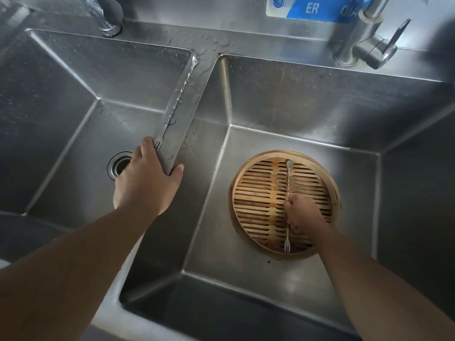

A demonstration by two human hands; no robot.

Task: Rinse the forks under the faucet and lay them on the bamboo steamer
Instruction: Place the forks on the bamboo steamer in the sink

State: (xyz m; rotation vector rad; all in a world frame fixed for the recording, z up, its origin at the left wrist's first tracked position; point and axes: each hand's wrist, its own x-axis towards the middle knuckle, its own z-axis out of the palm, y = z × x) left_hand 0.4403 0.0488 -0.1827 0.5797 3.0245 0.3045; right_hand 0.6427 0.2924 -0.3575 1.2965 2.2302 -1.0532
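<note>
Head view. A stainless double sink seen from above: left basin [81, 143] with its round drain [119, 166], right basin [283, 102], and the raised divider [183, 134] between them.

The bamboo steamer [256, 190] stands on the floor of the right basin, slatted face up. The held fork [288, 180] lies lengthwise across the slats, near the steamer's centre line, handle end away from the person and tines just inside the near rim. The right hand [301, 212] pinches this fork at about mid-shaft, fingers curled round it, knuckles over the slats.

The wet fork [177, 99] lies along the divider, handle end at the far corner by the back ledge, tines pointing toward the person; water drops and a wet streak lie round it.

The left hand [147, 178] rests spread over the near end of the divider, thumb out on the right-basin side and fingers at the wet fork's tines. Whether the fingertips touch the tines cannot be told.

On the back ledge, the left faucet [108, 18] stands behind the left basin, and the right faucet [364, 38], with a lever handle, stands behind the right basin. A blue label [317, 8] sits on the rear wall between them. No water stream shows from either.
</note>
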